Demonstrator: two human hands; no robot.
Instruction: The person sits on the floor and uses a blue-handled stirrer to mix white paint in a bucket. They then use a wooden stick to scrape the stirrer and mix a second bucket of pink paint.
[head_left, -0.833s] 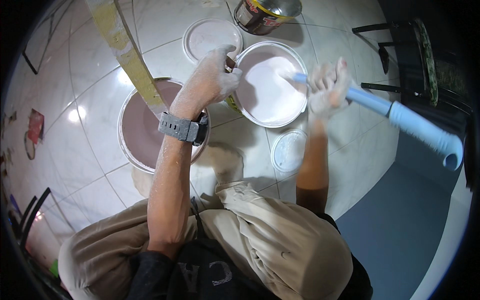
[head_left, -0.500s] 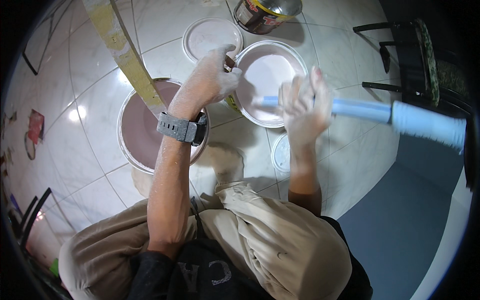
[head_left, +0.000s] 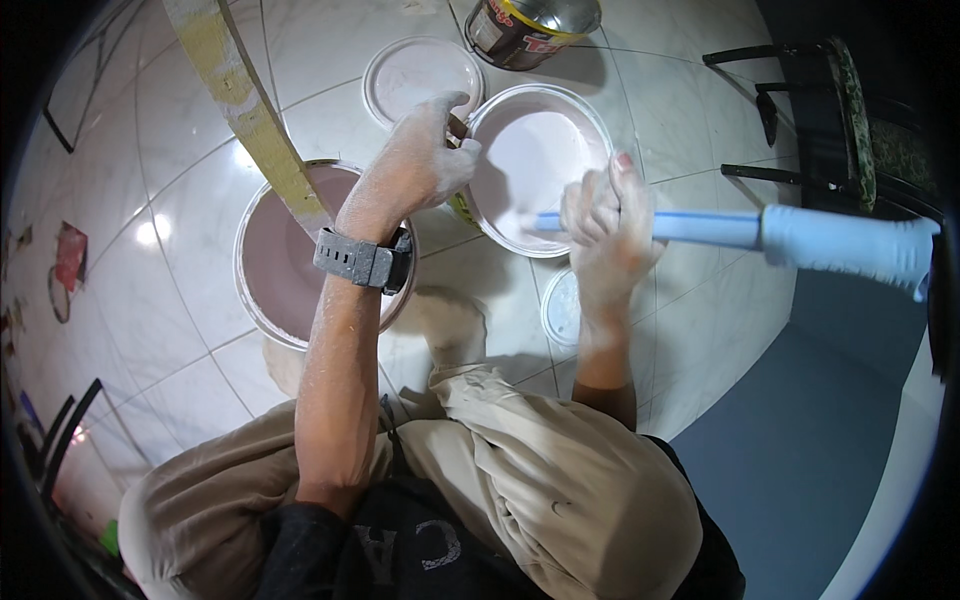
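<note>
My right hand [head_left: 610, 215], dusted white, is closed around the slim shaft of a light-blue pole [head_left: 710, 228]. The pole's thicker, ribbed grip points to the right, and its other end reaches over the near rim into a bucket [head_left: 602, 115] of pale pinkish-white paint-like liquid [head_left: 540, 150]. At that bucket's left side is my left hand [head_left: 425, 155], fingers and thumb curled about a small brown piece that I cannot make out. Below my left wrist stands a larger bucket [head_left: 245, 285] with pinkish contents. A yellow, paint-smeared wooden stick [head_left: 240, 100] leans into it.
Behind the buckets lie a round white lid [head_left: 420, 75] and a dark tin [head_left: 530, 30] with a yellow rim. A small pale-blue lid [head_left: 562, 308] is beside my right forearm. Black chair legs [head_left: 765, 175] stand at the right, and a red piece [head_left: 70, 245] lies far left.
My right hand has moved slightly down, and the blue pole has shifted left and is less tilted. My left hand has stayed almost in place.
</note>
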